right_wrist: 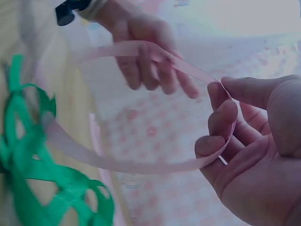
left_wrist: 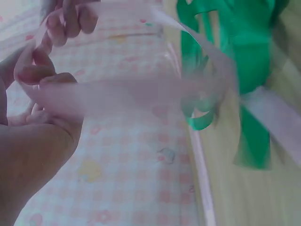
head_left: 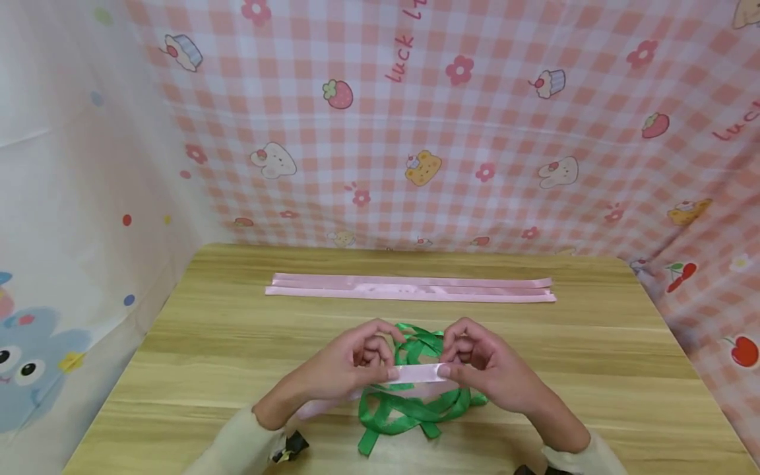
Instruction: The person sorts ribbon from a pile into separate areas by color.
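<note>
Both hands stretch a pink ribbon (head_left: 418, 374) between them, above a loose pile of green ribbon (head_left: 410, 412) on the table. The left hand (head_left: 362, 359) pinches one part between thumb and fingers. A short way along, the right hand (head_left: 487, 363) pinches it too, the strip running across its curled fingers in the right wrist view. From the hands the pink ribbon (right_wrist: 141, 167) loops down toward the green ribbon (right_wrist: 61, 193). In the left wrist view, the pink ribbon (left_wrist: 127, 96) is blurred, and a tail crosses the green ribbon (left_wrist: 251, 56).
Pink ribbon strips (head_left: 410, 288) lie side by side across the back of the wooden table (head_left: 225, 343). A pink checked cloth (head_left: 380, 132) hangs behind it, and a white patterned cloth (head_left: 71, 165) hangs on the left.
</note>
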A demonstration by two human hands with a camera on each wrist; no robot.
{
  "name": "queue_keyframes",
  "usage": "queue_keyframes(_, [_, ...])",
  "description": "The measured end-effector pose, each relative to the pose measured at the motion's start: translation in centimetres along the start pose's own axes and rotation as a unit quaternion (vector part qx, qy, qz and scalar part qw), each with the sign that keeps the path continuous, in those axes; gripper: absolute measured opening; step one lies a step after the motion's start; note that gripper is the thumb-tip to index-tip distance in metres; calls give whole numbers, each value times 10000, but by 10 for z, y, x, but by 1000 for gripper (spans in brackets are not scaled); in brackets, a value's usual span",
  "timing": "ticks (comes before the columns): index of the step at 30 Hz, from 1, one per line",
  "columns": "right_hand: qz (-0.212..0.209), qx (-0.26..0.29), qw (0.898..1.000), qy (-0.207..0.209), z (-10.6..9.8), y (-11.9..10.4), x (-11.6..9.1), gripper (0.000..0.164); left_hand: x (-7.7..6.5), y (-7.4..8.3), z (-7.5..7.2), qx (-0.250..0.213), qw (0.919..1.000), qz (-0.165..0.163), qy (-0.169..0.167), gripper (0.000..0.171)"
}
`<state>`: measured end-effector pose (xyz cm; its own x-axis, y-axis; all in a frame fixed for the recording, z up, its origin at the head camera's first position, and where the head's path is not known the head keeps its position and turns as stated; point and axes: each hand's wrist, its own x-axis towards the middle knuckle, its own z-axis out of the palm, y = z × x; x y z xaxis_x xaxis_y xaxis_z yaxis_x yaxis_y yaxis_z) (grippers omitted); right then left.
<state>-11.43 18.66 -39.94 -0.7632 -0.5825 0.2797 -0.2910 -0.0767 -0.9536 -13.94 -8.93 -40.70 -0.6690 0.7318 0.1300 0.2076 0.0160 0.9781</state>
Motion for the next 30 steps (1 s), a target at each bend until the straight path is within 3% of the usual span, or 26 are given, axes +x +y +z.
queue_keyframes(5, [-248, 150, 9993, -221, -10, -16, -1, 24, -7, 13, -13, 1, 9993, 333, -175, 39])
queue_keyframes(14, [-496, -110, 9980, -369, -29, -36, -7, 24, -24, 33, -40, -407, 9968, 631, 258, 38])
queue_keyframes(17, [-485, -145, 9982, -311, -34, -39, -10, 24, -29, 34, -46, -404, 9969, 607, 279, 35])
queue_keyframes(21, [-559, -127, 9979, -291, -40, -43, -13, 26, -38, 35, -53, -283, 9981, 328, 428, 28])
queue_keyframes(24, [-830, 14, 9957, -408, -47, -45, -15, 29, -45, 36, -59, -226, 9982, 242, 505, 23])
queue_keyframes(30, [-1062, 97, 9936, -379, -61, -48, -22, 36, -59, 35, -73, -164, 9980, 306, 524, 25])
